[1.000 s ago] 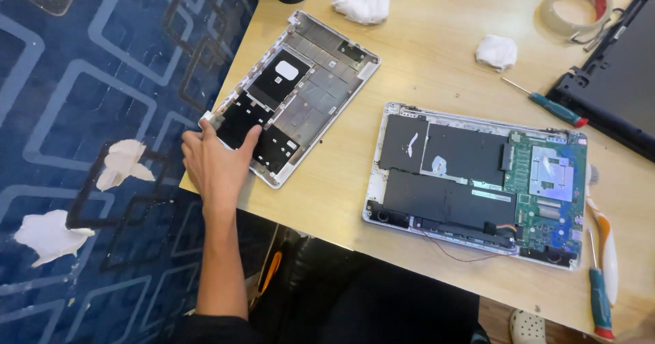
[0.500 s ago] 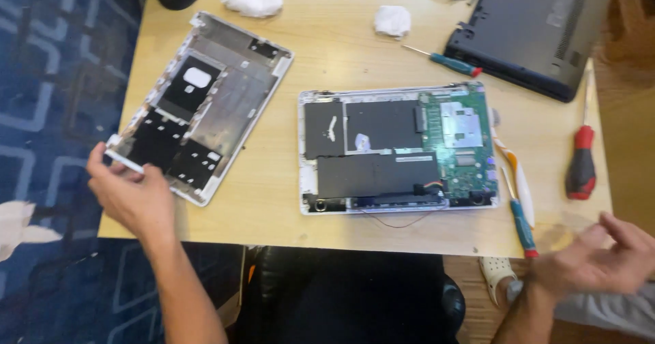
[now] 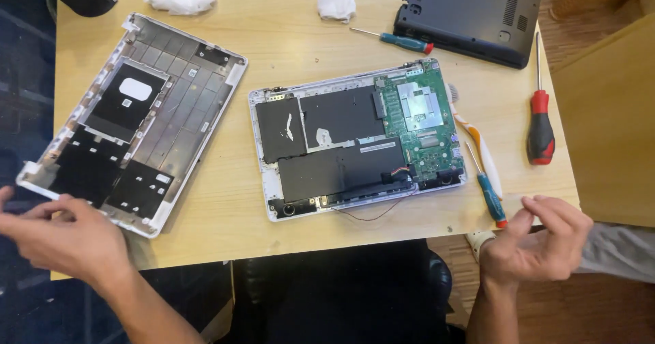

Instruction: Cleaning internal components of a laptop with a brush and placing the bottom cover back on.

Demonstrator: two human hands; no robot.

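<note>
An opened white laptop base (image 3: 355,143) lies in the middle of the wooden table (image 3: 286,37), its green circuit board and black battery exposed. Its removed bottom cover (image 3: 136,119) lies upside down at the left. My left hand (image 3: 65,235) hovers at the cover's near corner, fingers loosely curled, holding nothing that I can see. My right hand (image 3: 535,242) is off the table's front right edge, fingers apart and curled, close to a blue-handled screwdriver (image 3: 486,187). Whether it pinches something small is unclear.
A red-handled screwdriver (image 3: 540,122) lies at the right edge, a toothbrush (image 3: 477,143) beside the laptop. A second teal screwdriver (image 3: 399,40), two crumpled white tissues (image 3: 336,3) and a dark laptop (image 3: 471,13) sit at the back. Blue patterned carpet lies left.
The view has swung right and closer. My left hand has come off the cover's corner and drawn back. My right hand has risen nearer the table's front edge.
</note>
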